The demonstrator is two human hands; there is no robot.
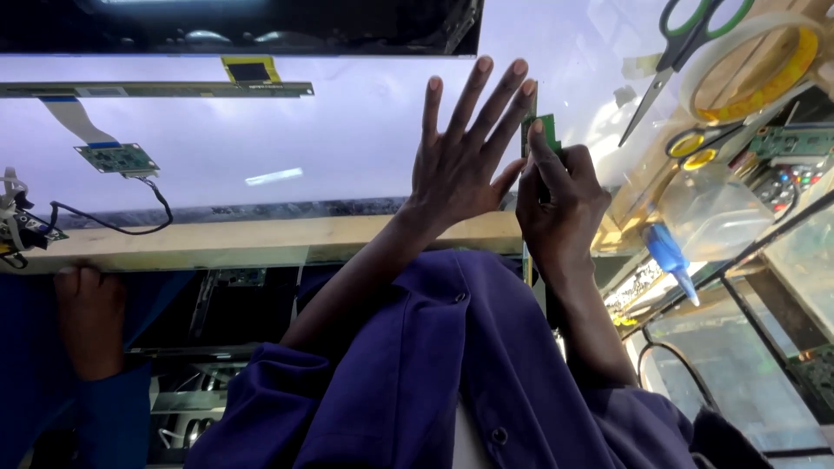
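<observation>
Two hands: both up on the lit white panel (347, 148)
Left hand (465, 161): flat on the panel, fingers spread wide, gripping nothing
Right hand (560, 204): fingers curled, pinching a small green circuit board (546, 128) against the panel, just beside the left fingertips
Off right: scissors (686, 43), tape roll (756, 65)
Far left: somebody else's hand (87, 317) on the table edge

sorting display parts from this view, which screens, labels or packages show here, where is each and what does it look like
Screen panel: large, flat, pale glowing sheet filling the bench under the left hand.
Yellow-edged dark tab: small rectangle at the panel's far edge.
Blue-striped white ribbon: joins the edge strip to a small green board.
Clear plastic container: on the right, boxy.
No packages with clear labels; the right hand pinches a small green piece.
</observation>
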